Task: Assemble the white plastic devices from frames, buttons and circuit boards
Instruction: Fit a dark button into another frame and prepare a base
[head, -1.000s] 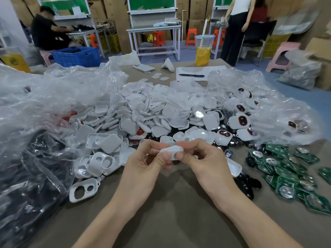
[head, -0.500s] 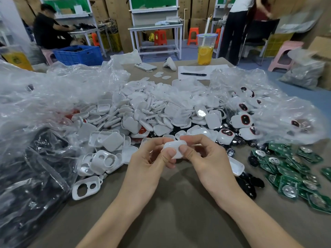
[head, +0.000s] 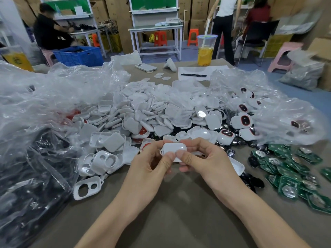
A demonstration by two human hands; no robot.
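Above the bare stretch of table [head: 179, 208], in the head view, I held one white device [head: 172, 149] up between both hands, just short of the heap of white shells [head: 152, 111]. My left hand [head: 152, 167] curled round its left end and my right hand [head: 207, 161] round its right. Both thumbs pressed side by side on the near edge, with the fingers wrapped behind. I judged it light and stiff, a smooth hollow plastic case that could slip under a hard squeeze, with snap edges likely to crack if twisted. It seemed best gripped by its long edges, not by the small loop at its left corner. Empty frames [head: 88, 187] lay to my left and green circuit boards [head: 290, 169] to my right, both apart from the hands.
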